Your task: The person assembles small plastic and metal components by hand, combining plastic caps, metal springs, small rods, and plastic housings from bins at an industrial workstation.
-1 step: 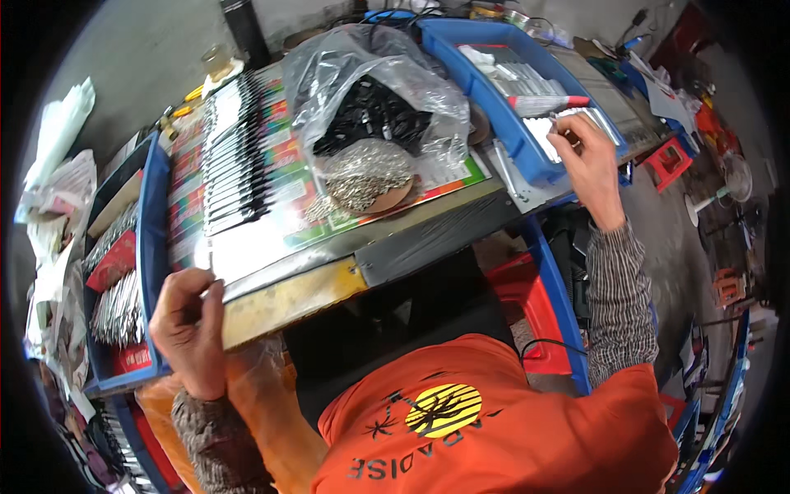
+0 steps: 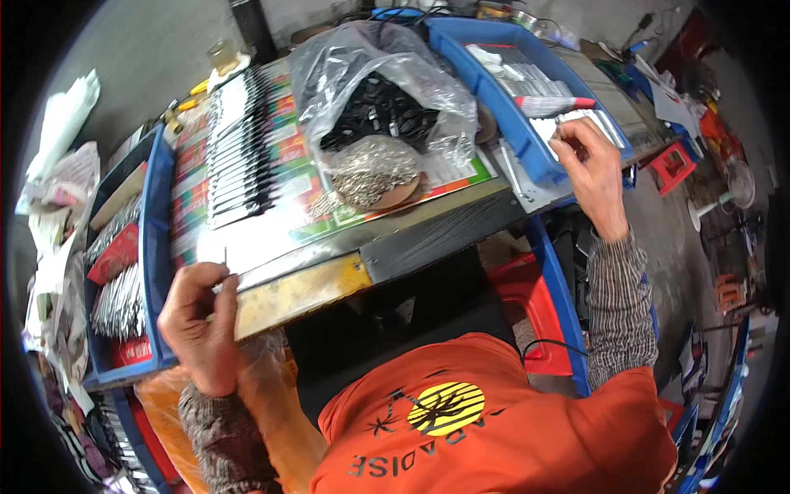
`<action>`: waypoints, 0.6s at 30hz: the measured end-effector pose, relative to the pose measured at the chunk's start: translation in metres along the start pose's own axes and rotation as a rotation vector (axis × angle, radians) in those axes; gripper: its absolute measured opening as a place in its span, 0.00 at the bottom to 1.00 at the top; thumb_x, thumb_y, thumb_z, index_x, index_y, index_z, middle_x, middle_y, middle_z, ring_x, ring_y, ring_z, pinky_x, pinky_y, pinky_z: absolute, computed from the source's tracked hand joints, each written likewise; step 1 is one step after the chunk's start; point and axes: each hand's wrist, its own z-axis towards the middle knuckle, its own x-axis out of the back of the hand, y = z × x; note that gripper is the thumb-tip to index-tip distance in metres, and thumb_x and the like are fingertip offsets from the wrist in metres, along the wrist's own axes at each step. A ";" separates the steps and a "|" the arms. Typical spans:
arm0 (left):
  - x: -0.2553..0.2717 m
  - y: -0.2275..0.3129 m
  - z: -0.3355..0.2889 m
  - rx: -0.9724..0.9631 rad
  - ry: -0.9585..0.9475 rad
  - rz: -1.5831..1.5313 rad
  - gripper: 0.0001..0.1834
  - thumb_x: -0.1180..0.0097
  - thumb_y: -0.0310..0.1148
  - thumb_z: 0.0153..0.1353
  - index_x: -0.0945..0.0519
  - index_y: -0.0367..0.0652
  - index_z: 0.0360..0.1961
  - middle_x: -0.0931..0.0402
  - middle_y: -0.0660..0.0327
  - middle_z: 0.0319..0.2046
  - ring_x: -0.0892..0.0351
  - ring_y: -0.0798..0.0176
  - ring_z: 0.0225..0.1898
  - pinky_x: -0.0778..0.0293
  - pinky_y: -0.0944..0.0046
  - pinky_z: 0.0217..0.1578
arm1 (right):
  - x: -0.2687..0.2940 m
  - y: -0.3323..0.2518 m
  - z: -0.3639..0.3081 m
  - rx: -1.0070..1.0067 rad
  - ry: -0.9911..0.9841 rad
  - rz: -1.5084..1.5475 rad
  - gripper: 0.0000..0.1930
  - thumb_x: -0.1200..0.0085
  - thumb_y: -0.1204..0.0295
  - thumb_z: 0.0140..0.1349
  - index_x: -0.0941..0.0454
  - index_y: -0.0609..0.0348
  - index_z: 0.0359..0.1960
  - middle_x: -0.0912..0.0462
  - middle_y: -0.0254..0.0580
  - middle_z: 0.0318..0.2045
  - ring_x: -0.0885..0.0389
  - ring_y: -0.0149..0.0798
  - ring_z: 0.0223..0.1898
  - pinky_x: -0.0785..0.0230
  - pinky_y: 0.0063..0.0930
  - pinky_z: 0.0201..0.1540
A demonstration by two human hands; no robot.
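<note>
My left hand (image 2: 197, 325) is at the near left edge of the workbench, thumb and forefinger closed on a thin dark pin (image 2: 225, 256) that points up from the fingertips. My right hand (image 2: 594, 171) reaches over the near end of a blue plastic bin (image 2: 539, 167). Its thumb and forefinger are pinched together beside silver metal pieces (image 2: 545, 129) in the bin; what lies between them is hidden. A row of slim silver pieces with dark ends (image 2: 234, 152) lies on the bench's colourful printed sheet (image 2: 189, 181).
A clear plastic bag (image 2: 317, 78) of black parts (image 2: 374, 111) stands mid-bench, with a heap of small metal bits (image 2: 366, 191) before it. Another blue bin (image 2: 155, 239) holds metal parts at left. Red stools (image 2: 676, 165) stand on the floor at right.
My left hand has moved a little right and up with the pin. The right hand stays over the bin's near end, its fingers still pinched. The whole view has shifted slightly.
</note>
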 end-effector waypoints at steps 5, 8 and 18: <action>-0.043 0.024 -0.021 0.080 -0.102 -0.201 0.10 0.45 0.14 0.56 0.21 0.33 0.39 0.24 0.68 0.25 0.32 0.80 0.24 0.37 0.79 0.25 | -0.022 -0.047 -0.028 0.008 -0.218 0.342 0.04 0.44 0.79 0.57 0.26 0.67 0.32 0.25 0.39 0.27 0.28 0.31 0.27 0.35 0.24 0.31; -0.053 0.028 -0.033 0.186 -0.212 -0.409 0.11 0.40 0.20 0.58 0.19 0.35 0.43 0.21 0.66 0.25 0.31 0.79 0.21 0.34 0.77 0.23 | -0.042 -0.068 -0.046 -0.031 -0.399 0.589 0.03 0.44 0.80 0.59 0.24 0.66 0.33 0.23 0.36 0.28 0.25 0.26 0.26 0.33 0.21 0.27; -0.061 0.019 -0.047 0.229 -0.287 -0.498 0.03 0.40 0.24 0.61 0.19 0.34 0.35 0.22 0.62 0.29 0.30 0.77 0.23 0.35 0.77 0.22 | -0.092 -0.112 -0.079 -0.204 -0.726 1.068 0.12 0.44 0.80 0.62 0.26 0.66 0.47 0.23 0.32 0.27 0.23 0.23 0.24 0.28 0.18 0.27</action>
